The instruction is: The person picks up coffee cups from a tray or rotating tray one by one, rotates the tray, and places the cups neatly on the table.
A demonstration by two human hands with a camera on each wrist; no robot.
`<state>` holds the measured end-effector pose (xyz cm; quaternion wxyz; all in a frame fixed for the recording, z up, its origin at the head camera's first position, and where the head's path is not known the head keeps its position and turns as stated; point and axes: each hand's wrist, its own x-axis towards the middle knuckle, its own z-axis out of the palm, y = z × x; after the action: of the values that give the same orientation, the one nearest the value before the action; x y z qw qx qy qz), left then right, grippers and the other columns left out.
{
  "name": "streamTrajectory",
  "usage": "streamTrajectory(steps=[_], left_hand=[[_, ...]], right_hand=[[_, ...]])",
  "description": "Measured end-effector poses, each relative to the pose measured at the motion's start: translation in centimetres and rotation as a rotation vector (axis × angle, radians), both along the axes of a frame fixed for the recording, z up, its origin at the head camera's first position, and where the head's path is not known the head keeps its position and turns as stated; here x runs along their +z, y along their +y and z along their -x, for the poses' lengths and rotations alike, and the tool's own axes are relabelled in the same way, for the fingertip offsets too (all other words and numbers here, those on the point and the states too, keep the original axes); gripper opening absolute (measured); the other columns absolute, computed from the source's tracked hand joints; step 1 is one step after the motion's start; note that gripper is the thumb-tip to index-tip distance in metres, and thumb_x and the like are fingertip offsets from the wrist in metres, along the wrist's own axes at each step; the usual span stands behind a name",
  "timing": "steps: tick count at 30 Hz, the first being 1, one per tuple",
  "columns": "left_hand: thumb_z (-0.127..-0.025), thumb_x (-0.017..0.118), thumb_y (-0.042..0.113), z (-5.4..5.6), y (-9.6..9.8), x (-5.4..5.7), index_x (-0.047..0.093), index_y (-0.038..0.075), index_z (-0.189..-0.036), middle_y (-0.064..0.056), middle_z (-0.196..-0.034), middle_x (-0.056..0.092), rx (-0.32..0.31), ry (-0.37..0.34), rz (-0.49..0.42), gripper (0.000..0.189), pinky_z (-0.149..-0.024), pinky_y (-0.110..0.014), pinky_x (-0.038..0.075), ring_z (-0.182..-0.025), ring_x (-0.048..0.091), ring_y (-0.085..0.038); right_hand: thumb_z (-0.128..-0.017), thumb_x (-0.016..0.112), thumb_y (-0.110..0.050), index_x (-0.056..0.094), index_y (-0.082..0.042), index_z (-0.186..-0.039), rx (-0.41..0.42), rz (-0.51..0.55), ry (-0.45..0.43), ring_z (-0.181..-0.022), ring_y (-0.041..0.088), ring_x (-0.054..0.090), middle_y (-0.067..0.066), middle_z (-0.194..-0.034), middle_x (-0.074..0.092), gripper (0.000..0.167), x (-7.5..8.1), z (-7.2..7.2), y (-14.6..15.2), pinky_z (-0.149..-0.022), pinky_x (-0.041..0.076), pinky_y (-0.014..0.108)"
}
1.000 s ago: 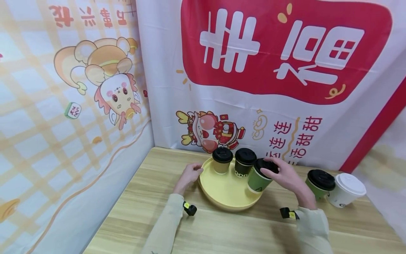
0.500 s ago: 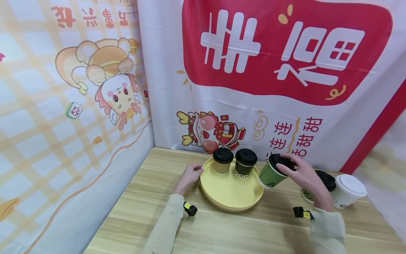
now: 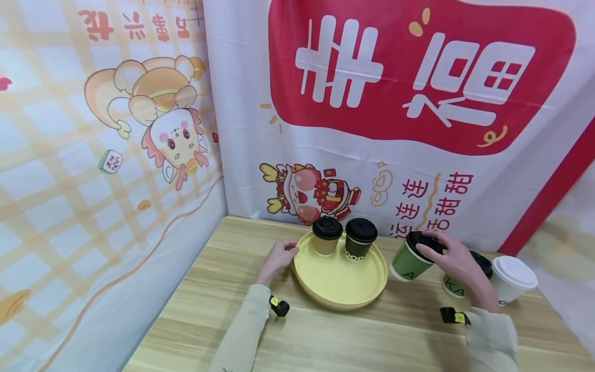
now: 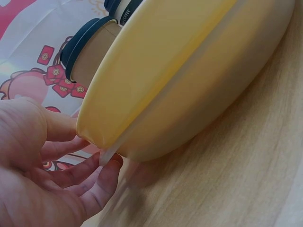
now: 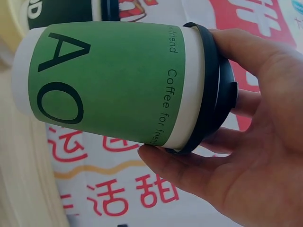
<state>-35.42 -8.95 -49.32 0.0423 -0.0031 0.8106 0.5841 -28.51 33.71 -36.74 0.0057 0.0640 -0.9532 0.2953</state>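
Observation:
In the head view my right hand (image 3: 457, 263) grips a green paper coffee cup (image 3: 410, 264) by its black lid. This cup tilts slightly, close over the table just right of the yellow round tray (image 3: 339, 284). The right wrist view shows thumb and fingers round the lid (image 5: 215, 90). My left hand (image 3: 278, 259) pinches the tray's left rim; in the left wrist view its fingers and thumb meet at the tray's edge (image 4: 111, 146). Inside the tray, toward the back, stand a brown cup (image 3: 325, 243) and a black cup (image 3: 357, 245), both with black lids.
To the right, partly behind my right hand and wrist, stand a second green cup (image 3: 454, 285) with a black lid and a white cup (image 3: 511, 279) with a white lid. Printed cloths hang behind and to the left of the wooden table (image 3: 334, 343).
My right hand has lifted the green cup out of the tray, carried it right past the rim, and lowered it toward the table. The left hand has stayed at the tray's rim.

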Motion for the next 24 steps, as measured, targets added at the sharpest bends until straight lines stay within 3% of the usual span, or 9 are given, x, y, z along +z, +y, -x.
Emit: streamTrajectory(steps=[7,16,24], left_hand=[[-0.099,0.055,0.015,-0.1,-0.1,0.2,0.059,0.003,-0.133,-0.016,-0.128,0.063,-0.013,0.009,0.029,0.036,-0.096,-0.039,0.052,-0.113,0.061,-0.026],[-0.098,0.056,0.015,-0.2,-0.1,0.2,0.059,0.003,-0.132,-0.016,-0.127,0.063,-0.003,0.001,0.023,0.036,-0.096,-0.038,0.052,-0.111,0.061,-0.026],[-0.099,0.056,0.015,-0.1,0.0,0.1,0.059,0.004,-0.133,-0.016,-0.128,0.063,0.001,-0.010,0.013,0.036,-0.093,-0.037,0.053,-0.109,0.061,-0.025]], right_hand=[[-0.093,0.047,-0.066,0.034,-0.008,-0.150,-0.006,-0.084,-0.019,-0.135,0.057,0.030,0.033,-0.151,0.032,0.083,-1.2,1.1,1.5,-0.100,0.032,0.074],[-0.093,0.047,-0.065,0.034,-0.007,-0.150,-0.008,-0.119,-0.021,-0.132,0.060,0.031,0.036,-0.151,0.030,0.082,-1.8,1.9,2.4,-0.099,0.032,0.075],[-0.095,0.051,-0.058,0.042,-0.002,-0.143,0.021,-0.144,0.068,-0.129,0.056,0.039,0.034,-0.144,0.042,0.075,-2.8,2.6,2.7,-0.100,0.035,0.070]])
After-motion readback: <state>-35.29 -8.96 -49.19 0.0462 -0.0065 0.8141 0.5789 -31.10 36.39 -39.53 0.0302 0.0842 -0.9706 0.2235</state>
